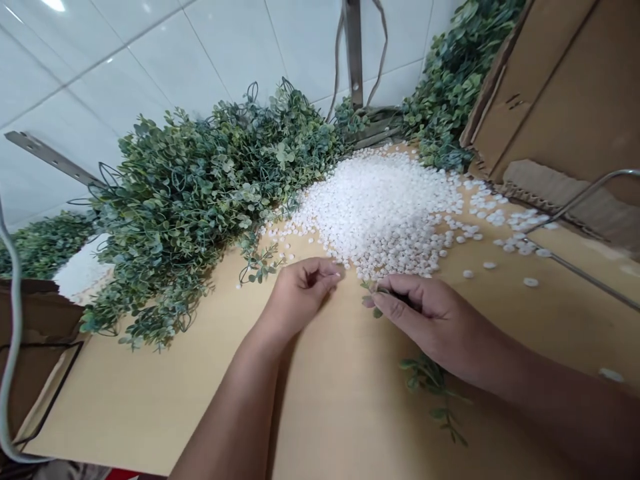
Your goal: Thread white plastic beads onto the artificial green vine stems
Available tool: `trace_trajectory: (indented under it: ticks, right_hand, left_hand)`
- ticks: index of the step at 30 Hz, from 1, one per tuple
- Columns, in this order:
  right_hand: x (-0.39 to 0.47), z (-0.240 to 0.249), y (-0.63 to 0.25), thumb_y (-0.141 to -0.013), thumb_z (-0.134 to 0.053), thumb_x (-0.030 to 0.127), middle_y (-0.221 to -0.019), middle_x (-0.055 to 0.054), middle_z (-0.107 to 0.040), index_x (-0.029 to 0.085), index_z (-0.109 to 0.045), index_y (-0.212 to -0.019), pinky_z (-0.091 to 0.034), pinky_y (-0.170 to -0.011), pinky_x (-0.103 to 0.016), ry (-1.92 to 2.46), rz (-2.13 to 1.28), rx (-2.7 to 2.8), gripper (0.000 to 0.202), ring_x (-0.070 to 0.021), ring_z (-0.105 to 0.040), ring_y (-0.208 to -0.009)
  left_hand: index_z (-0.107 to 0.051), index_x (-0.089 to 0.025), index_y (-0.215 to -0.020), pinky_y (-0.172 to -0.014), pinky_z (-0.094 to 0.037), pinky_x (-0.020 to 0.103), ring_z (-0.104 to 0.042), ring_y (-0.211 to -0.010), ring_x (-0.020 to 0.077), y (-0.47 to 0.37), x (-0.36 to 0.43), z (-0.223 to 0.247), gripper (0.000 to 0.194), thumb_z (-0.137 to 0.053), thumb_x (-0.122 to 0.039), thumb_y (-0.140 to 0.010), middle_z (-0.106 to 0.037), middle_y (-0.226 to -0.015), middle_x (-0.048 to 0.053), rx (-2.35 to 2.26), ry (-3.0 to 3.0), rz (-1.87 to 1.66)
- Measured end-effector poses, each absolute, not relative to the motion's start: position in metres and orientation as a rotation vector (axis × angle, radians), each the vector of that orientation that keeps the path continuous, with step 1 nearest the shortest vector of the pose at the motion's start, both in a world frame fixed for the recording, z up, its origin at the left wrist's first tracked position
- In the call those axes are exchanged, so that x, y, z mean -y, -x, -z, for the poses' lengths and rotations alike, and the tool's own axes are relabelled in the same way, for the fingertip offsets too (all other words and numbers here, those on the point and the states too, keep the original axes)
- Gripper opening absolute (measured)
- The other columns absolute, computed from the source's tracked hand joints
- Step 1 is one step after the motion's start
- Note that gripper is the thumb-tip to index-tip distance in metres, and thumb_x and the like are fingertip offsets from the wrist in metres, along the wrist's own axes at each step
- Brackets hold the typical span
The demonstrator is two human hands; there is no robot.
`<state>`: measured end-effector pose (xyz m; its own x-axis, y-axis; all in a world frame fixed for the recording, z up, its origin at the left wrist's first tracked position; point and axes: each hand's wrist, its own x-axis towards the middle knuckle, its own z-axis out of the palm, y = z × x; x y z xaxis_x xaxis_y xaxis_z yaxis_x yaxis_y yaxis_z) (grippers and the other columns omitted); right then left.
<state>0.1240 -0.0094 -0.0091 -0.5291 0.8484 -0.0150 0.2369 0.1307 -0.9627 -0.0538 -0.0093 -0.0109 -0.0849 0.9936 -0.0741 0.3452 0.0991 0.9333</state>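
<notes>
My left hand [305, 293] is closed in a pinch just in front of the heap of small white plastic rings [385, 207]. A tiny white spot shows at its fingertips, too small to tell whether it is a ring or a nail. Between the thumb and fingers of my right hand [425, 310] is an artificial leaf sprig [434, 380]. Its tip pokes out past the fingertips, and its leafy stems hang below the palm. The part inside the grip is hidden. My two hands are apart, low over the tabletop [340, 400].
A large pile of artificial greenery [215, 180] lies at the left and back, against the white tiled wall [225, 47]. More greenery [445, 87] stands at the back right beside a cardboard box [565, 93]. A bent metal rod [585, 273] crosses the right side, among scattered rings.
</notes>
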Motion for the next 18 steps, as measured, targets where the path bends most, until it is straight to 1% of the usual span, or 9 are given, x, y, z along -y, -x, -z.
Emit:
trace_trajectory:
  ticks: [2,5,8,10,14,16,18]
  right_hand:
    - [0.009,0.009,-0.124,-0.081,-0.043,0.031,-0.053,0.002,-0.041,0.018,-0.052,-0.062,-0.031,-0.044,-0.022,1.047,-1.398,1.828,0.024,-0.0103,-0.038,-0.05]
    - [0.007,0.009,-0.124,-0.079,-0.045,0.029,-0.055,0.001,-0.048,0.018,-0.054,-0.064,-0.033,-0.045,-0.022,1.041,-1.39,1.755,0.021,-0.0113,-0.043,-0.053]
    - [0.006,0.01,-0.125,-0.08,-0.045,0.029,-0.057,0.0,-0.051,0.017,-0.055,-0.067,-0.035,-0.048,-0.022,1.032,-1.445,1.72,0.02,-0.0117,-0.044,-0.055]
    - [0.005,0.01,-0.125,-0.081,-0.044,0.03,-0.06,0.0,-0.052,0.017,-0.053,-0.066,-0.035,-0.049,-0.023,1.032,-1.471,1.718,0.022,-0.0117,-0.045,-0.057]
    - [0.004,0.011,-0.126,-0.081,-0.043,0.034,-0.061,0.0,-0.048,0.018,-0.047,-0.06,-0.034,-0.05,-0.023,1.044,-1.469,1.691,0.026,-0.0113,-0.044,-0.058]
    - [0.004,0.011,-0.126,-0.081,-0.043,0.033,-0.059,0.001,-0.045,0.018,-0.045,-0.059,-0.033,-0.049,-0.022,1.061,-1.46,1.693,0.027,-0.0104,-0.04,-0.056]
    - [0.004,0.011,-0.127,-0.081,-0.042,0.032,-0.057,0.002,-0.041,0.018,-0.044,-0.058,-0.031,-0.048,-0.022,1.066,-1.441,1.714,0.027,-0.0098,-0.037,-0.054]
  left_hand:
    - [-0.066,-0.014,-0.068,-0.055,-0.04,0.023,-0.051,-0.053,0.0103,0.04,0.011,0.011,0.013,-0.07,-0.025,-0.062,-0.06,-0.056,0.001,-1.364,-1.177,-1.054]
    - [-0.068,-0.014,-0.071,-0.056,-0.041,0.021,-0.053,-0.054,0.0087,0.028,0.014,0.011,0.018,-0.074,-0.027,-0.059,-0.062,-0.058,0.0,-1.169,-1.015,-1.09]
    - [-0.07,-0.016,-0.072,-0.057,-0.041,0.02,-0.054,-0.055,0.0069,0.027,0.015,0.012,0.017,-0.075,-0.026,-0.059,-0.063,-0.06,-0.001,-1.114,-0.921,-1.136]
    - [-0.071,-0.017,-0.072,-0.059,-0.042,0.019,-0.055,-0.057,0.007,0.028,0.014,0.012,0.016,-0.075,-0.026,-0.06,-0.064,-0.061,-0.001,-1.113,-0.883,-1.136]
    - [-0.071,-0.017,-0.073,-0.063,-0.045,0.02,-0.058,-0.059,0.0077,0.029,0.013,0.013,0.02,-0.078,-0.023,-0.056,-0.067,-0.063,-0.001,-1.083,-0.812,-1.158]
    - [-0.071,-0.016,-0.071,-0.061,-0.045,0.019,-0.058,-0.058,0.0075,0.029,0.013,0.013,0.02,-0.079,-0.021,-0.054,-0.067,-0.061,-0.001,-1.094,-0.8,-1.181]
    - [-0.071,-0.015,-0.072,-0.057,-0.043,0.018,-0.058,-0.056,0.0076,0.028,0.013,0.013,0.019,-0.078,-0.023,-0.056,-0.067,-0.06,0.0,-1.13,-0.808,-1.188]
